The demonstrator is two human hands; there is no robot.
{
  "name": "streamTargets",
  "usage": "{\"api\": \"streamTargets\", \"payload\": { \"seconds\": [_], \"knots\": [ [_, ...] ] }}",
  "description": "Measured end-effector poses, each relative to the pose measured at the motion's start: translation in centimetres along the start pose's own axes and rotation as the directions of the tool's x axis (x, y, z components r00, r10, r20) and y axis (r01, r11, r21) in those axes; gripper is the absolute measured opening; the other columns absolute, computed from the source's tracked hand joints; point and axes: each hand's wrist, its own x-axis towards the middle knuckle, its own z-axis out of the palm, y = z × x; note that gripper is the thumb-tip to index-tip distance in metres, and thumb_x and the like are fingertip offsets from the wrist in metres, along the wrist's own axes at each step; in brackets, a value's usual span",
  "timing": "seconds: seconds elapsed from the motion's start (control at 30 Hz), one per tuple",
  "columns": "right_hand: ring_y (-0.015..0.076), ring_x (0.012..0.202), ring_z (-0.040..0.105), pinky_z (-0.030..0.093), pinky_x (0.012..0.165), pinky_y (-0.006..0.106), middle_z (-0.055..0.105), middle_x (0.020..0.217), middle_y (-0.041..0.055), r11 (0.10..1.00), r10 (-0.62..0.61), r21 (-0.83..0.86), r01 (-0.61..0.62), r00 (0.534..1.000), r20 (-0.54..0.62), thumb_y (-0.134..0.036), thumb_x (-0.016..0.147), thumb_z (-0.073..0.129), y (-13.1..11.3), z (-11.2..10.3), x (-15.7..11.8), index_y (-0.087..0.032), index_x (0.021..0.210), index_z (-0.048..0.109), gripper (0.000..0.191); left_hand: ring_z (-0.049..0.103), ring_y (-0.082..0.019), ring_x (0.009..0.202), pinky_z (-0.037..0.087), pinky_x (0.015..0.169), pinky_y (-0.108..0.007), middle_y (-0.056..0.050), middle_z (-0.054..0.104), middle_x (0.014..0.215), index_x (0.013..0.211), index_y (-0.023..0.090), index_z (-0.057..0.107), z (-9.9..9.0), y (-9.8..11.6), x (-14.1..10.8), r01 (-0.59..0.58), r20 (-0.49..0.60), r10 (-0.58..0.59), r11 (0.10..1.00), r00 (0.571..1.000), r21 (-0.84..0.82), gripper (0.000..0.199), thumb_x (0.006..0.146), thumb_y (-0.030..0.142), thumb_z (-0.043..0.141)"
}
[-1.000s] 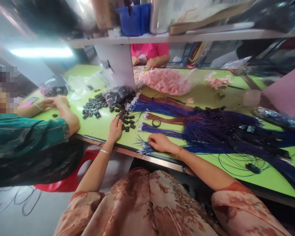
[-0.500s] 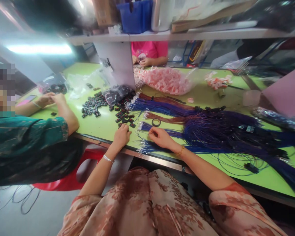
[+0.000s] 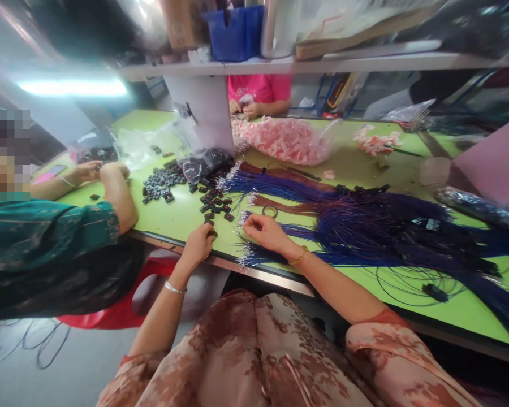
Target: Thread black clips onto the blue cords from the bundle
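My left hand (image 3: 199, 244) is closed at the near edge of the green table (image 3: 169, 217), its fingertips pinched on a small black connector (image 3: 212, 232). Just beyond it lie loose black connectors (image 3: 214, 202). My right hand (image 3: 265, 230) is closed in a pinch over the silvery tips of a blue wire bundle (image 3: 299, 230); whatever lies between its fingertips is too small to make out. A black ring (image 3: 270, 211) rests behind that hand. More wires with silvery ends (image 3: 248, 255) lie in front of it.
Blue and brown wires (image 3: 365, 220) spread over the right side. A bag of pink pieces (image 3: 288, 140) lies at the back, below a shelf (image 3: 343, 63). A co-worker's arm (image 3: 121, 198) rests at the left, and a person in pink (image 3: 258, 89) sits opposite.
My left hand has drawn back toward the table edge and left, and a black connector now shows at its fingertips. My right hand has moved left over the wire tips.
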Motion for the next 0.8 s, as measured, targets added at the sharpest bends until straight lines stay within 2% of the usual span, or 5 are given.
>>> {"api": "streamTargets", "payload": {
  "seconds": [0.1, 0.2, 0.27, 0.37, 0.8],
  "knots": [
    [0.0076, 0.056, 0.043, 0.033, 0.054, 0.020, 0.056, 0.061, -0.0026, 0.998, 0.018, -0.054, -0.019, 1.000, -0.025, -0.026, 0.075, 0.055, 0.0, -0.2, -0.4, -0.015, 0.070, 0.059, 0.013, 0.054, -0.014, 0.068, 0.045, 0.068, -0.028, -0.001, 0.059, 0.075, 0.092, 0.017, 0.064, 0.9, 1.2, 0.1, 0.156, -0.007, -0.175, 0.893, 0.985, -0.423, 0.021, 0.073, 0.028, 0.065],
    [0.0073, 0.054, 0.043, 0.032, 0.054, 0.020, 0.055, 0.059, -0.0031, 0.988, 0.002, -0.152, -0.007, 0.999, -0.033, -0.024, 0.075, 0.054, -0.1, -0.4, -0.9, -0.015, 0.068, 0.058, 0.013, 0.058, -0.010, 0.069, 0.046, 0.064, -0.022, -0.001, 0.063, 0.078, 0.103, 0.018, 0.065, 2.5, 3.3, 0.0, 0.250, 0.142, -0.252, 0.478, 0.957, -0.842, 0.037, 0.070, 0.033, 0.072],
    [0.0072, 0.054, 0.043, 0.031, 0.054, 0.019, 0.054, 0.058, -0.0034, 0.978, -0.016, -0.207, 0.007, 0.999, -0.039, -0.023, 0.075, 0.054, -0.3, -0.5, -1.1, -0.015, 0.066, 0.058, 0.013, 0.060, -0.009, 0.070, 0.049, 0.064, -0.019, -0.002, 0.066, 0.080, 0.101, 0.016, 0.066, 3.6, 4.7, -0.1, 0.328, 0.274, -0.256, 0.200, 0.927, -0.923, 0.038, 0.067, 0.029, 0.075],
    [0.0073, 0.053, 0.042, 0.029, 0.053, 0.020, 0.054, 0.058, -0.0034, 0.963, -0.030, -0.269, 0.016, 0.998, -0.047, -0.024, 0.075, 0.055, -0.5, -0.6, -1.5, -0.016, 0.065, 0.057, 0.013, 0.061, -0.007, 0.069, 0.050, 0.065, -0.016, -0.002, 0.067, 0.079, 0.099, 0.015, 0.068, 4.5, 6.0, -0.3, 0.363, 0.355, -0.215, -0.001, 0.910, -0.932, 0.033, 0.067, 0.020, 0.076],
    [0.0088, 0.054, 0.041, 0.026, 0.054, 0.022, 0.053, 0.058, -0.0022, 0.928, -0.087, -0.368, 0.064, 0.995, -0.045, -0.022, 0.073, 0.054, -0.9, -0.5, -1.9, -0.017, 0.061, 0.053, 0.013, 0.061, -0.006, 0.066, 0.053, 0.065, -0.016, -0.002, 0.068, 0.081, 0.098, 0.015, 0.070, 4.4, 6.5, -0.6, 0.342, 0.331, -0.204, 0.023, 0.921, -0.939, 0.033, 0.066, 0.020, 0.078]
  ]
}}
